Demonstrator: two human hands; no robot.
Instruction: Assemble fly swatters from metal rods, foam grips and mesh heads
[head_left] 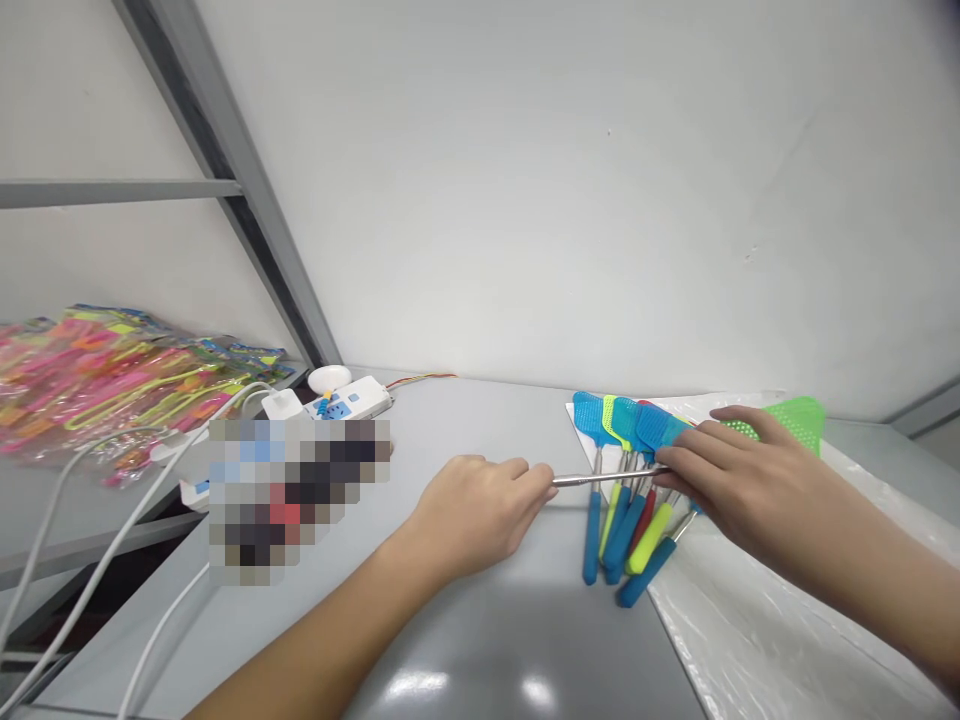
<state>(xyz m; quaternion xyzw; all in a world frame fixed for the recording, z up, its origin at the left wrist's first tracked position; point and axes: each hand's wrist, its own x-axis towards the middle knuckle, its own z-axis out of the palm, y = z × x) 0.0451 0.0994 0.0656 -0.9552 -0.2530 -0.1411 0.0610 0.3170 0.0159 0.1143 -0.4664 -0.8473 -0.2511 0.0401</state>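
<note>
Grey bench (450, 420) w/ white wall (562, 200) behind it & grey metal shelf frame (225, 150) at far left. On bench's right side: clear plastic sheet (757, 610), w/ a row of fly swatters (626, 510) lying on it, mesh heads toward the wall, blue, lime & red handles toward the person. Bench's left side: pile of pink & yellow packs in plastic (105, 385), white power strip (349, 398), white cables (112, 550); pixelated patch (300, 500) hides whatever's beside them.

Both hands are over the bench, near the swatters. Left hand (472, 515) is closed, fingertips (536, 480) pinching the free end of a steel rod (607, 477). Right hand (739, 480) is closed on the rod's other end, just above the swatter heads. Rod runs level btwn the hands, across the swatter handles. Green mesh head (795, 420) shows past right hand; can't tell if it's on this rod.
</note>
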